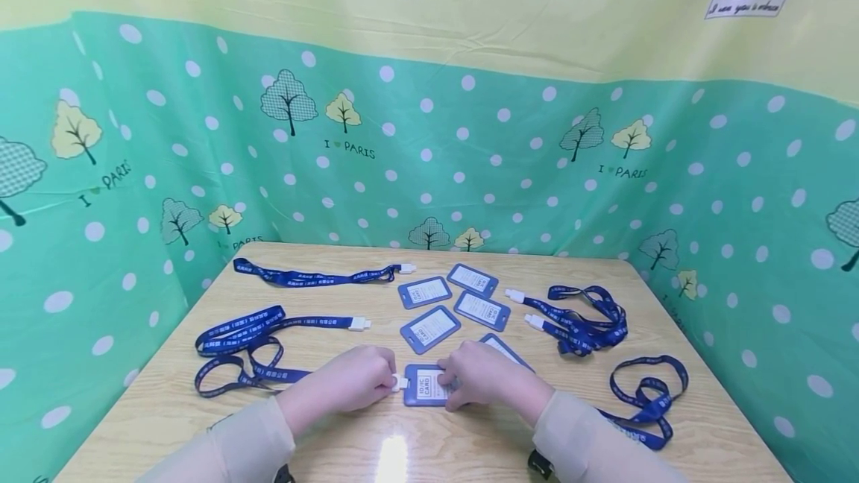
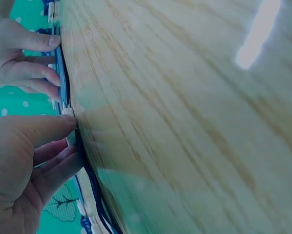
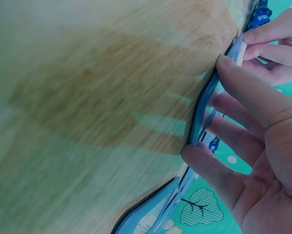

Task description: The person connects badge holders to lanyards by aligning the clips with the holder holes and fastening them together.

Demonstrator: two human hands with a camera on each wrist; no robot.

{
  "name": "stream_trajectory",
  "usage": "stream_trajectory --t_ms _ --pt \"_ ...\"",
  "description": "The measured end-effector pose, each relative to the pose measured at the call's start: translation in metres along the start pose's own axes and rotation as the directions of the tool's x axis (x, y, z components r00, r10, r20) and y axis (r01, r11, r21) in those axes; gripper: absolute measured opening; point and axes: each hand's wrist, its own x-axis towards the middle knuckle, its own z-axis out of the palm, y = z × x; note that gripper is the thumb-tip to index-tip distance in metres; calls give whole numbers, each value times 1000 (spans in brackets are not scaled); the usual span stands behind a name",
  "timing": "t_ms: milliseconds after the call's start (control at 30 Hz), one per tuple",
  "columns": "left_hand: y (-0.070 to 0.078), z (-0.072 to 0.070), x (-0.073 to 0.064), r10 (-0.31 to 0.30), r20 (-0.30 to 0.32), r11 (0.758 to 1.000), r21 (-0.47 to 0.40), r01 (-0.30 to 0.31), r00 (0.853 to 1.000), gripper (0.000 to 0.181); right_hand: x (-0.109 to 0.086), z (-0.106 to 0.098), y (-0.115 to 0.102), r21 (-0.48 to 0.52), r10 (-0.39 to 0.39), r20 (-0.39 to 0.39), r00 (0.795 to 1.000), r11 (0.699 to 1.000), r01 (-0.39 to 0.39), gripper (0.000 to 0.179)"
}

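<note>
Near the table's front, a blue ID card holder [image 1: 414,398] lies with its slotted end to the left. My right hand [image 1: 478,373] holds it, the thumb on the near edge and fingers over the card's right part. In the right wrist view, the thumb and fingers span the holder [image 3: 200,109] edge to edge. From the left, my left hand [image 1: 359,379] pinches the white clip [image 1: 403,383] of a navy lanyard [image 1: 285,376] right at the slotted end. The left wrist view shows the clip [image 2: 69,112] between thumb and fingers, the strap [image 2: 93,187] trailing away. Whether clip and slot are joined, I cannot tell.
Several more card holders [image 1: 431,329] lie behind the hands; one [image 1: 505,347] is partly covered by my right hand. Navy lanyards with white clips spread on the left [image 1: 235,330], back left [image 1: 315,277] and right [image 1: 590,330]. Another lanyard [image 1: 654,408] lies beyond my right forearm.
</note>
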Motion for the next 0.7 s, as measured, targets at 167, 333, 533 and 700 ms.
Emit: stream_trajectory --t_ms 167,333,533,700 --pt "0 0 1 -8 7 1000 -12 9 1000 7 0 1 1 -4 0 -6 1000 1000 0 42" --pt "0 0 2 -23 20 999 -29 23 1000 7 1 1 1 1 -2 -3 1000 1000 2 42" --pt "0 1 3 -27 28 999 -41 28 999 8 1 1 1 12 -2 3 1000 1000 2 42" --pt "1 1 3 -33 29 999 -39 34 999 7 1 1 2 4 -6 0 1000 1000 6 42"
